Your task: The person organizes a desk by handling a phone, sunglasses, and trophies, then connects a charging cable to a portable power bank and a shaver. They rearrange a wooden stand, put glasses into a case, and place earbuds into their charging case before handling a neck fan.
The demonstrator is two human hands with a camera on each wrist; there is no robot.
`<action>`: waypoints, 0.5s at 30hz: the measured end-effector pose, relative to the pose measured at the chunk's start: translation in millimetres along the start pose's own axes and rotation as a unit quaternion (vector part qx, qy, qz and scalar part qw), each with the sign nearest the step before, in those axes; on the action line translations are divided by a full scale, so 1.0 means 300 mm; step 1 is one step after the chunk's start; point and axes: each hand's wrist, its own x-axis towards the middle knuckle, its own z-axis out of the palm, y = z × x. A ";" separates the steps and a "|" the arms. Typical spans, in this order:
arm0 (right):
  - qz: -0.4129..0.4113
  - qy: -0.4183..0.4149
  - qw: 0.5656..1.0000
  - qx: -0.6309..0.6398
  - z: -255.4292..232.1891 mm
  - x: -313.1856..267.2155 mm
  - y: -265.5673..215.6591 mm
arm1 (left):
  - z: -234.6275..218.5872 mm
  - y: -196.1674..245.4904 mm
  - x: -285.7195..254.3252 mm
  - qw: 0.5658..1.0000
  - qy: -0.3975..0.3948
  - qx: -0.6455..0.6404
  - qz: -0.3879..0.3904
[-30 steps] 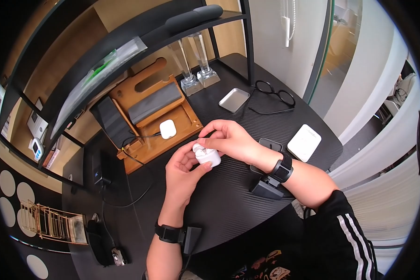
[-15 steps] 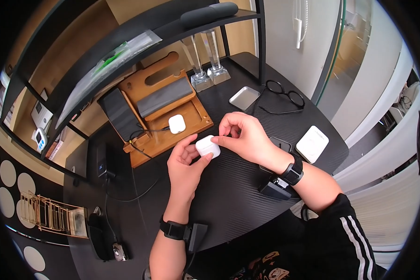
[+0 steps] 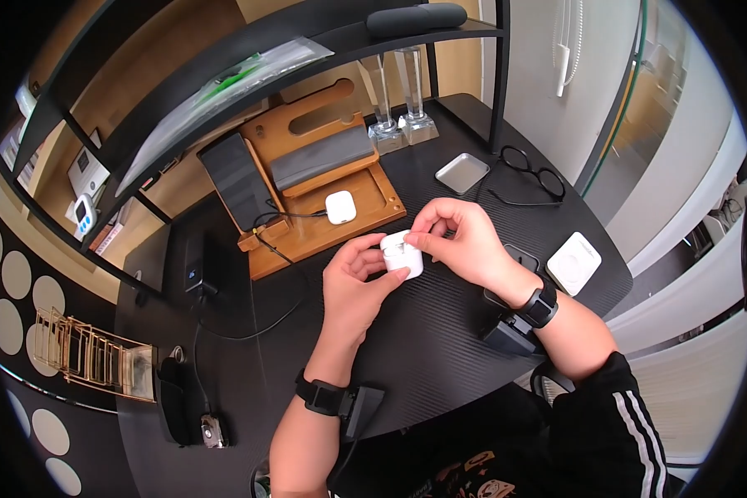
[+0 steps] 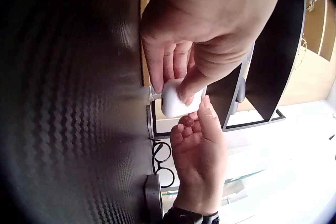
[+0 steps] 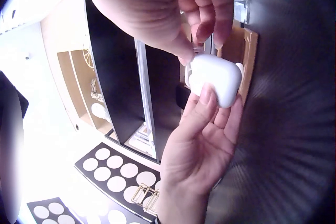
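My left hand [image 3: 353,282] holds a white earbud case [image 3: 404,266] between thumb and fingers above the dark desk. The case lid is tipped up, with a gap at its front. At the top of the case, my right hand [image 3: 469,245] has thumb and forefinger together by the opening. The right wrist view shows the tip of a small white earbud [image 5: 197,52] between them, mostly hidden by the fingers. In that view the left thumb presses on the face of the case [image 5: 223,79]. The right hand's other fingers are curled.
Behind the hands stands a wooden stand [image 3: 373,217] carrying a white rounded square device [image 3: 340,207] on a cable. To the right lie a small metal tray [image 3: 463,173], black glasses [image 3: 548,183] and a white flat box [image 3: 573,262]. A black shelf [image 3: 390,46] overhangs the back.
The case was open a second ago, looked closed half a second ago, and now has its lid raised. The right fingers moved from its side to its top opening. The head view has shifted leftward.
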 end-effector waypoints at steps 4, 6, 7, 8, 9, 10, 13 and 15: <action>0.006 0.016 1.000 0.007 -0.010 0.013 0.022 | 0.016 0.006 -0.012 0.999 -0.031 -0.015 -0.001; 0.013 0.024 0.999 0.040 -0.010 0.013 0.018 | 0.015 0.005 -0.011 0.999 -0.034 -0.026 0.001; 0.020 0.033 0.997 0.073 -0.009 0.014 0.015 | 0.013 0.006 -0.010 0.999 -0.031 -0.026 0.001; 0.017 0.031 0.997 0.069 -0.009 0.015 0.012 | 0.010 0.008 -0.009 0.999 -0.025 -0.030 0.000; 0.016 0.027 0.997 0.070 -0.003 0.015 0.011 | 0.008 0.008 -0.008 0.999 -0.019 -0.035 -0.001; 0.013 0.026 0.999 0.041 0.004 0.014 0.011 | 0.005 0.007 -0.006 0.999 -0.014 -0.036 0.001; -0.083 0.039 0.993 -0.069 0.008 0.018 0.011 | 0.002 -0.003 -0.005 1.000 -0.005 -0.029 0.006; -0.089 0.046 0.987 -0.126 0.005 0.020 -0.003 | 0.002 -0.005 -0.003 0.999 -0.006 -0.038 0.008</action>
